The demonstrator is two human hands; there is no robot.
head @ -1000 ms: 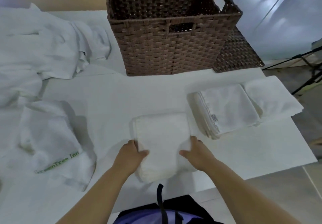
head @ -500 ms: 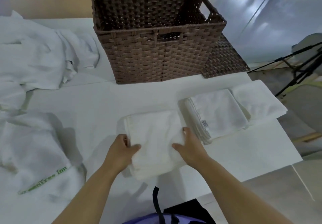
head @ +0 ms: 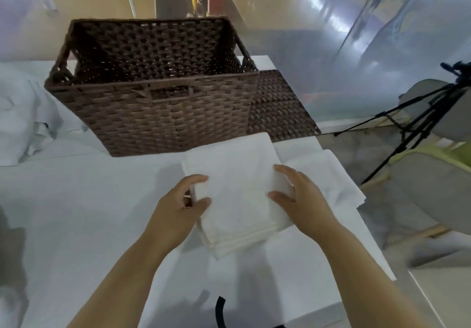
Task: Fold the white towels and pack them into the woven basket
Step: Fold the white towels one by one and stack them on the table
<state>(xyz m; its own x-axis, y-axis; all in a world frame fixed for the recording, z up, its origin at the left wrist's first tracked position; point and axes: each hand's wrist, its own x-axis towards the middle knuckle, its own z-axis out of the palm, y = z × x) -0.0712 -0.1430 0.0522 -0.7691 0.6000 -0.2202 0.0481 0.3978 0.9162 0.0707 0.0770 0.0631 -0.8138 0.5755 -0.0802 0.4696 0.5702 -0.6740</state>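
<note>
Holding folded white towel by both side edges: left hand pinches it, thumb on top; right hand curls round the opposite edge. The towel is just before the woven basket, toward the tabletop's right edge. Risk: the unsupported near layers could splay, or catch the rim and unfold.

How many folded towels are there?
2. The held towel sits between the left hand and right hand, near the basket. The other towel lies on the table, further right. More may hide underneath.
</note>
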